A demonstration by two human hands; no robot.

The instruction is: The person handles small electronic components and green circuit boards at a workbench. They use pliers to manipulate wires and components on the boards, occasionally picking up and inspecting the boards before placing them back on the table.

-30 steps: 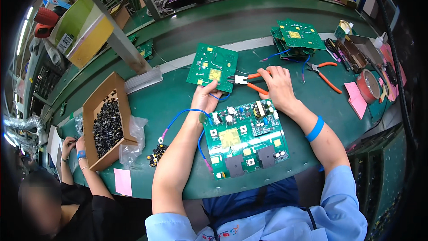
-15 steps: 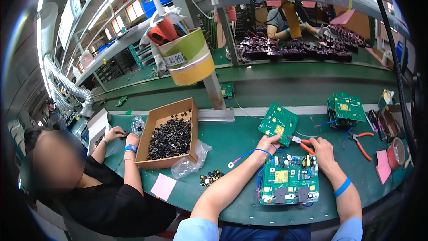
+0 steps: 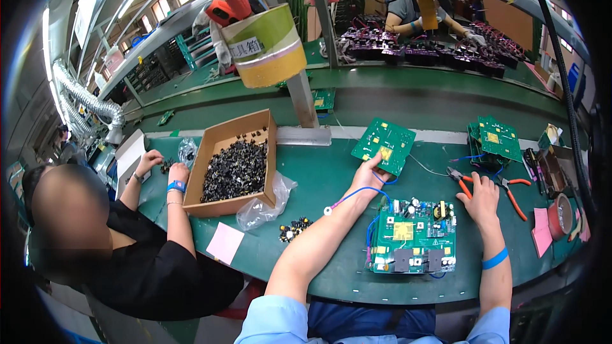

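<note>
My left hand (image 3: 366,174) grips a green circuit board (image 3: 375,138) by its near edge, tilted above the bench. A blue wire with a ring terminal (image 3: 327,211) runs over my left wrist. My right hand (image 3: 482,199) is closed loosely round the orange handles of a pair of cutters (image 3: 460,180), whose jaws point away to the left. Between my forearms lies a larger populated circuit board (image 3: 414,237) with black blocks, capacitors and blue wires. Just right of my right hand rests a second orange-handled tool (image 3: 515,199), its head partly hidden near the fingers.
A stack of green boards (image 3: 497,140) stands at the back right, beside a tape roll (image 3: 561,216) and pink paper (image 3: 541,232). To the left are a cardboard box (image 3: 271,153) of small black parts, a plastic bag (image 3: 271,204) and a co-worker's arms (image 3: 182,216). A bucket (image 3: 271,48) hangs above.
My right hand has moved right with the cutters, away from the held board. My left hand has shifted the board slightly up and left. The whole view has tilted a little.
</note>
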